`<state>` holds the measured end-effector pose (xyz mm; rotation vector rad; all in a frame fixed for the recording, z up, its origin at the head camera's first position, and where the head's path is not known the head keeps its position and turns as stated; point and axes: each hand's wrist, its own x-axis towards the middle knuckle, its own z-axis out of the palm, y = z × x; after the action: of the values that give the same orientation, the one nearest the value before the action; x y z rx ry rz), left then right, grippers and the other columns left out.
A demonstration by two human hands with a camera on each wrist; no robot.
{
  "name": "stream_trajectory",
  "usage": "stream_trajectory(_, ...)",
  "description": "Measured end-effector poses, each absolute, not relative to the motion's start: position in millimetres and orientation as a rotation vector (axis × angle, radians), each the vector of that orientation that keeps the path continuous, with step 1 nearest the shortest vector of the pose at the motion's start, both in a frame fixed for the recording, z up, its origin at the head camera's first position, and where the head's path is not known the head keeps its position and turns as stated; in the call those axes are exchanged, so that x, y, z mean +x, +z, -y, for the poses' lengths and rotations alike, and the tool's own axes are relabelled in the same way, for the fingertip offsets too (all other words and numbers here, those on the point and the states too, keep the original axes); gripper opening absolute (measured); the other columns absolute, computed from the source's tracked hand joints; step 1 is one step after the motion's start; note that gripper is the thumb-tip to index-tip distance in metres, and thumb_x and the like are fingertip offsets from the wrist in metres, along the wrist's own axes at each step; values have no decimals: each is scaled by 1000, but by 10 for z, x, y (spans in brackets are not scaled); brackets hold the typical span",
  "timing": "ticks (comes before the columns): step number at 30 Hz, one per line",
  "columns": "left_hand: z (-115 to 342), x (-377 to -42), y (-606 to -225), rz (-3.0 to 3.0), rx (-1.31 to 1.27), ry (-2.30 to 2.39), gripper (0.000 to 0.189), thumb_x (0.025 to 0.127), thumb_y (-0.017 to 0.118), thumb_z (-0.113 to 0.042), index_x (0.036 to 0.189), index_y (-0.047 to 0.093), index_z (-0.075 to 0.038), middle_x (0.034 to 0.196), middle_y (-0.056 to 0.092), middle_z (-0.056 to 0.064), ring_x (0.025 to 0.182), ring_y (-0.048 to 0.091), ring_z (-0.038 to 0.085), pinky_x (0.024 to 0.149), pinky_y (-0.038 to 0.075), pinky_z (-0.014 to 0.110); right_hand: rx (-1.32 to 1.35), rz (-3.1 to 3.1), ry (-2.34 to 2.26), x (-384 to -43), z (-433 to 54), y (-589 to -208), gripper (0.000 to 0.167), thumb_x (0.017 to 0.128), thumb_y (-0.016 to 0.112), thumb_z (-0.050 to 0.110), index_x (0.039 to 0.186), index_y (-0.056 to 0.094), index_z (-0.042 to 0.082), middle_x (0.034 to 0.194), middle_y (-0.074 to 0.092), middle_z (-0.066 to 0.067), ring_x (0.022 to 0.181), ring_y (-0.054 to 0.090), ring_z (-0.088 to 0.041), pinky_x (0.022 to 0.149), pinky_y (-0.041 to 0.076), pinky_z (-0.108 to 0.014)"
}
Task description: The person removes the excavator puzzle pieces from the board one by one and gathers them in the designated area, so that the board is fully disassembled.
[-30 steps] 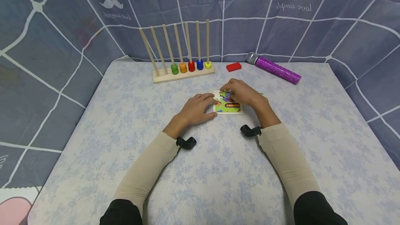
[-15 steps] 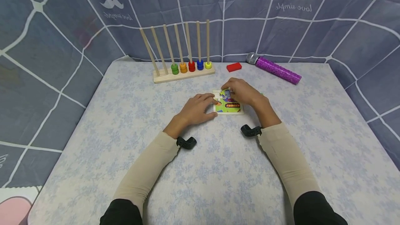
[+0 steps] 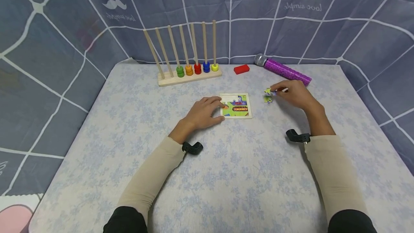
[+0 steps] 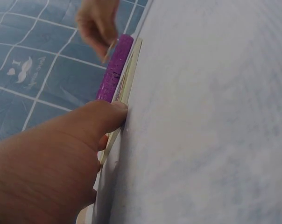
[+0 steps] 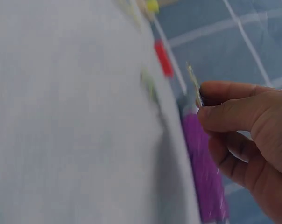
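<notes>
A small jigsaw puzzle board with a pale wooden frame lies mid-table, showing a colourful vehicle picture. Its upper left part is bare white. My left hand holds the board at its left side, thumb at the near corner and fingers along the edge; the left wrist view shows the thumb against the frame. To the right of the board, my right hand pinches a thin puzzle piece between thumb and index finger, raised above the table. Another green puzzle piece lies just below it in the head view.
At the back stands a wooden peg rack with coloured rings on several of its pegs. A red block lies right of it. A purple glittery microphone lies behind my right hand, near the grey tiled curtain.
My right hand has moved right, from over the puzzle board to beside the loose piece, carrying a puzzle piece away and uncovering the board's white upper left. The left hand has stayed in place.
</notes>
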<state>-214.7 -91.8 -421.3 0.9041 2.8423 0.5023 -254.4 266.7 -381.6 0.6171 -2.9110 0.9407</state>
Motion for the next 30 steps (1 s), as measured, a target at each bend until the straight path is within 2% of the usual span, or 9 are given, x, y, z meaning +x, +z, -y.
stream_trajectory(6, 953, -2160, -4222, -2858, 895, 505, 47, 99, 61, -48, 140, 59, -24, 158, 37, 4, 142, 34, 29, 108, 33, 54, 501, 2973, 901, -2464, -3004, -3985, 20, 95, 64, -5, 112, 75, -2, 115, 71, -22, 106, 65, -40, 88, 50, -54)
stream_trajectory(10, 962, -2170, -4224, -2859, 897, 506, 47, 99, 61, -48, 139, 59, -24, 158, 38, 4, 142, 35, 30, 108, 33, 54, 510, 2981, 901, -2461, -3013, -4024, 20, 95, 65, -4, 112, 75, -1, 120, 69, -21, 112, 63, -41, 90, 49, -54)
stream_trajectory(17, 964, -2182, -4207, -2865, 898, 497, 49, 99, 61, -48, 140, 58, -23, 158, 38, 4, 142, 35, 29, 108, 33, 53, 574, 2946, 885, -2453, -2953, -3992, 21, 92, 62, -11, 108, 74, -7, 118, 68, -25, 114, 61, -46, 93, 46, -57)
stream_trajectory(25, 960, -2174, -4222, -2855, 907, 513, 48, 99, 62, -48, 140, 59, -23, 158, 38, 5, 141, 36, 30, 108, 34, 53, 524, 3008, 899, -2465, -2973, -4016, 25, 95, 59, -9, 117, 71, -5, 115, 68, -28, 108, 62, -46, 91, 47, -59)
stream_trajectory(30, 936, -2171, -4242, -2846, 921, 521, 48, 99, 61, -48, 140, 59, -23, 158, 38, 4, 141, 36, 30, 108, 33, 54, 598, 2915, 970, -2429, -2961, -3951, 30, 93, 60, -11, 122, 66, -5, 125, 62, -28, 109, 60, -48, 90, 46, -61)
